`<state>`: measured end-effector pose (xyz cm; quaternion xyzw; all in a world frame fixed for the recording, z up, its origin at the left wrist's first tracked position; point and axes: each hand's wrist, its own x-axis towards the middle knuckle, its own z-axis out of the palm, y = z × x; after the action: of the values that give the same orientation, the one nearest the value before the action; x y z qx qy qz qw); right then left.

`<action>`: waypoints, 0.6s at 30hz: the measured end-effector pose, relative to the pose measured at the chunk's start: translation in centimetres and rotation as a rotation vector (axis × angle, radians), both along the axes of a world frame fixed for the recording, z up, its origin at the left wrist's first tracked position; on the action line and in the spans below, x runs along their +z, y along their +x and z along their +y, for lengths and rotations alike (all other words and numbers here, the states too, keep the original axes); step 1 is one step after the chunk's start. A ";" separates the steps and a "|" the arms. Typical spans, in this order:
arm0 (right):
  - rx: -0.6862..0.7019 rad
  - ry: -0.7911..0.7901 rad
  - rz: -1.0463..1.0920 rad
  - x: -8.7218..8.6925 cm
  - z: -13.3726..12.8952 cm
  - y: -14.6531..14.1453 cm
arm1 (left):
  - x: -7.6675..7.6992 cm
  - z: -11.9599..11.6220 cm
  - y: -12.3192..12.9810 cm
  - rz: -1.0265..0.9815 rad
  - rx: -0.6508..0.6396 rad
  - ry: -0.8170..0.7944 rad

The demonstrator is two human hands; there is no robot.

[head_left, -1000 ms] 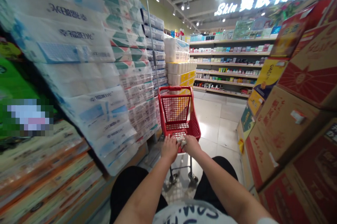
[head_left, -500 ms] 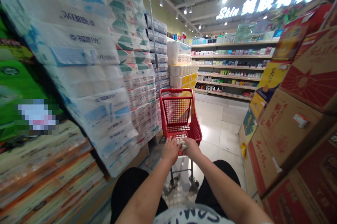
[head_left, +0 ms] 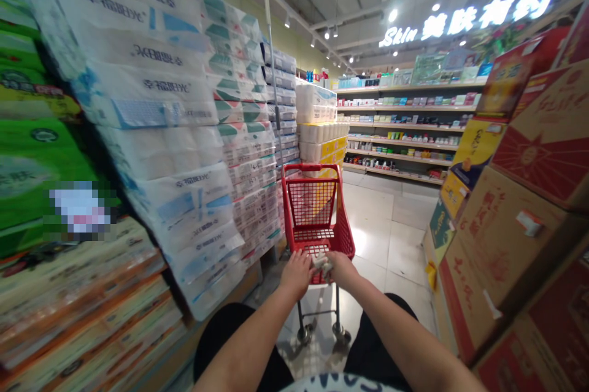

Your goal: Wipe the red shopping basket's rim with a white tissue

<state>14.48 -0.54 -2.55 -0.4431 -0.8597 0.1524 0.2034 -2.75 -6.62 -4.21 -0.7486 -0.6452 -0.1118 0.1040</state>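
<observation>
A supermarket aisle is stretching ahead, with packs of toilet paper (head_left: 156,103) towering along the left, cardboard boxes (head_left: 515,257) stacking up on the right, and shelves (head_left: 405,128) lining the far side. At lower centre, the person's left hand (head_left: 297,274) and right hand (head_left: 340,268) are resting on the near rim of a red shopping cart (head_left: 310,166), their fingers (head_left: 299,262) curling closed over it, with a small white item (head_left: 322,264) sitting between the hands.
</observation>
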 end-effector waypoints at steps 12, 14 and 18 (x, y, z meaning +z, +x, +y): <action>0.196 0.074 -0.007 -2.0 -0.5 2.8 | -1.8 -1.7 -2.6 0.058 -0.100 0.011; 0.273 0.057 -0.057 -1.5 0.1 3.2 | -1.6 -1.9 -2.4 0.055 -0.081 0.008; 0.303 -0.031 -0.058 -0.2 1.4 3.4 | -1.4 -2.2 -2.4 0.048 -0.074 -0.003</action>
<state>17.84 0.83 -2.75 -0.3157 -0.9197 0.1819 0.1463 -5.13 -8.84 -5.57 -0.7747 -0.6144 -0.0966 0.1142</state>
